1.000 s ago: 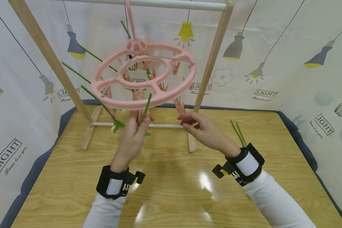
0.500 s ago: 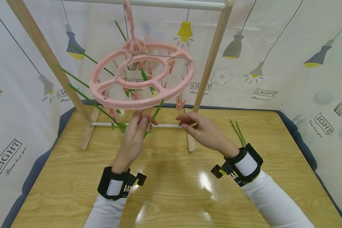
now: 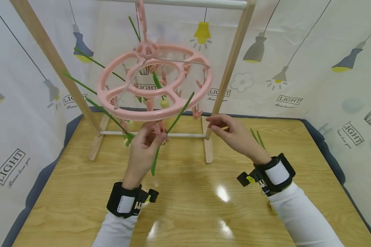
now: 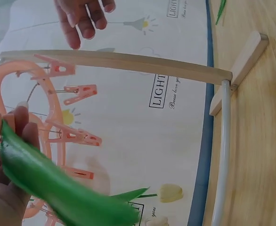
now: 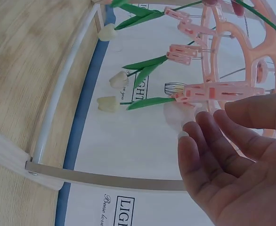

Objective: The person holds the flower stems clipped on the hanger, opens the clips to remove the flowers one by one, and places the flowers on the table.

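Note:
A pink round clip hanger (image 3: pixel 154 115) hangs from a rack's top bar, with pink clothespins dangling under its rings. My left hand (image 3: pixel 139 154) pinches one clothespin (image 3: pixel 158 127) under the near rim. At that clothespin is an artificial tulip's green stem (image 3: pixel 182 111), slanting up right, its leaf (image 4: pixel 58 176) hanging below the fingers; its bloom is hidden. Several cream tulips (image 5: pixel 108 104) hang bloom-down from other clothespins. My right hand (image 3: pixel 235 137) is beside the rack's right post, fingers loosely bent and holding nothing.
The wooden rack's right post (image 3: pixel 232 65) and white lower bar (image 3: pixel 185 135) stand close around the hands. More green stems (image 3: pixel 260 138) lie on the wooden table (image 3: pixel 188 206) behind the right wrist. A patterned cloth (image 3: pixel 312 68) lines the back.
The stem by my left hand has swung further right and its leaf now shows below the fingers. My right hand has drifted right, away from the hanger, which has turned slightly.

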`<state>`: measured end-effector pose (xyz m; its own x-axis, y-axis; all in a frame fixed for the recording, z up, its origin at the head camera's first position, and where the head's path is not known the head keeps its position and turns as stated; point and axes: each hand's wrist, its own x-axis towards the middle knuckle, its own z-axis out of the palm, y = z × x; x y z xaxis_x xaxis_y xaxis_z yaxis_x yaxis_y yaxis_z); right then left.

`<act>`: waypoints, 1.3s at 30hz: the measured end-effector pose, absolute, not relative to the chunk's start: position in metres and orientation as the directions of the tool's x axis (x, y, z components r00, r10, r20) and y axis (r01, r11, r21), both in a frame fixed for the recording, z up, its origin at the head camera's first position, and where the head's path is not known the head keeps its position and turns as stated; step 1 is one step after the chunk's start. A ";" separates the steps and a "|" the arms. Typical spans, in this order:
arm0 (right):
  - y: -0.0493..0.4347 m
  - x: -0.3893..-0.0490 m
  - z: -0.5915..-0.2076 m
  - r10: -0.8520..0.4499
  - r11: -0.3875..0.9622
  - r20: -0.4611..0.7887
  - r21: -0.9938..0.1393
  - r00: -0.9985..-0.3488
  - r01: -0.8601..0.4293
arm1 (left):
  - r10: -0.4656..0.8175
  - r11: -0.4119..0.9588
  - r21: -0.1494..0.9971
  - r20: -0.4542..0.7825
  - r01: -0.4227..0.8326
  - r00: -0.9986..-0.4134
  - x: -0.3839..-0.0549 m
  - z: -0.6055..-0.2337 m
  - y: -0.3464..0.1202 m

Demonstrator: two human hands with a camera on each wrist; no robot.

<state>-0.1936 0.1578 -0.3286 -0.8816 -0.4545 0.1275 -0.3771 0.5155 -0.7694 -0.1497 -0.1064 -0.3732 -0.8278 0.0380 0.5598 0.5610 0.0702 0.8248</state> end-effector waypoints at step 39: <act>0.112 -0.190 -0.317 -0.349 -0.227 0.228 -0.962 -0.909 -0.154 | 0.092 0.327 0.852 0.403 0.410 -0.911 -0.161 -0.367 -0.067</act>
